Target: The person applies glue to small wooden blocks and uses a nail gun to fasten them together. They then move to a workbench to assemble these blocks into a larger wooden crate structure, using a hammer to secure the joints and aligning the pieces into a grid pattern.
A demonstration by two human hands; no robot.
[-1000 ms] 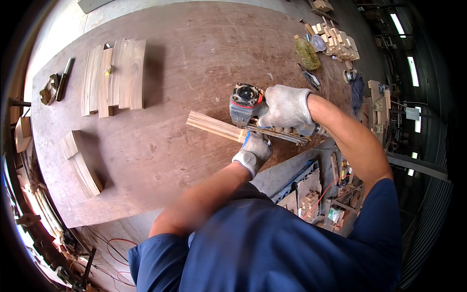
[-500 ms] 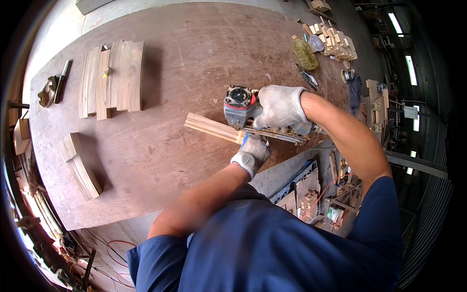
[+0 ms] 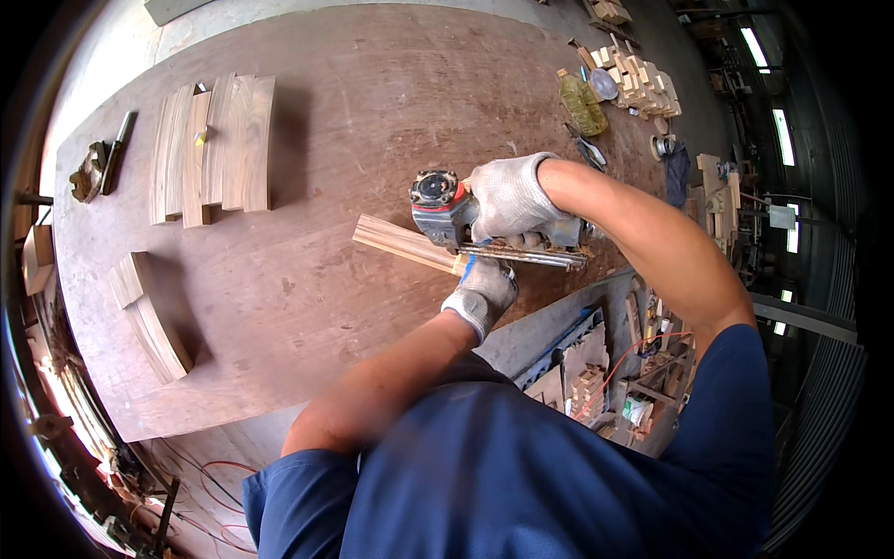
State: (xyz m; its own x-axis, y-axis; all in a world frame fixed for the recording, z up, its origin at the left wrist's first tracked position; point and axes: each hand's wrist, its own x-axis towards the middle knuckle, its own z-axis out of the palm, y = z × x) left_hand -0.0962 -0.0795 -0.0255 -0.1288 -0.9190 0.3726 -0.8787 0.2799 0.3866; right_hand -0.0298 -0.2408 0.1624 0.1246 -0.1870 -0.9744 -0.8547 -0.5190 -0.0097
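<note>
We see the power tool [image 3: 441,224], gripped by the right hand [image 3: 510,197], shifted left; the left hand [image 3: 486,287] clasps the wooden strip [image 3: 402,242] near-centre on the counter [image 3: 372,112]; repositioning, we judge.

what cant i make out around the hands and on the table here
Head view: the right end of the wooden piece, hidden by the left hand and the power tool.
Head view: most of the tool's grip, covered by the right hand.
Head view: the rest of the grey block, cut off by the top edge.
Head view: what the crumpled brown thing on the table is, too small to tell.
</note>
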